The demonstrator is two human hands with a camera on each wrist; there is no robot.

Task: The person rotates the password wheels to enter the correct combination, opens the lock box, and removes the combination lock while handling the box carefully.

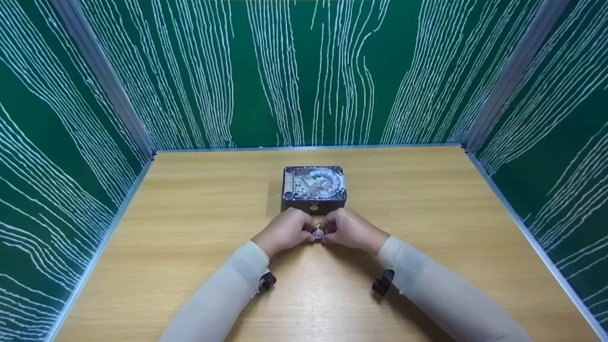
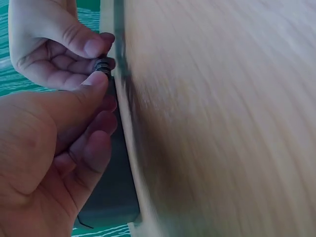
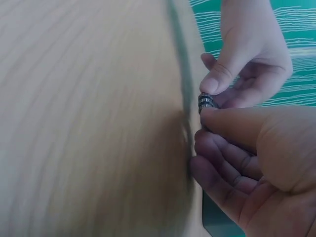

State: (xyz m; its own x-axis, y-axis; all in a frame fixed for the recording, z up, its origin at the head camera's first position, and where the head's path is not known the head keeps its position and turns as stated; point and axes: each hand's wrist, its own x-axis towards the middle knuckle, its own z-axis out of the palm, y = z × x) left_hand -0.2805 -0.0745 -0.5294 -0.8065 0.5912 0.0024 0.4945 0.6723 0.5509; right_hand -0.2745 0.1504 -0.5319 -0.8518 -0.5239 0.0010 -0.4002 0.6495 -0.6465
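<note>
A small combination padlock (image 1: 318,233) with ridged dials (image 3: 206,100) is held between both hands, just in front of a dark box. My left hand (image 1: 287,230) pinches one side of it with thumb and fingers. From the other side, the thumb and fingers of my right hand (image 1: 354,229) pinch it too. Fingertips cover much of its body in both wrist views. The box (image 1: 314,184) has a printed picture on its lid and a gold-coloured clasp (image 1: 314,207) on its front face. Its lid is down.
The box stands on a light wooden table (image 1: 199,199), behind the hands. Green panels (image 1: 308,71) with white wavy lines enclose the table at the back and both sides. A dark wrist device (image 1: 383,282) hangs below each sleeve.
</note>
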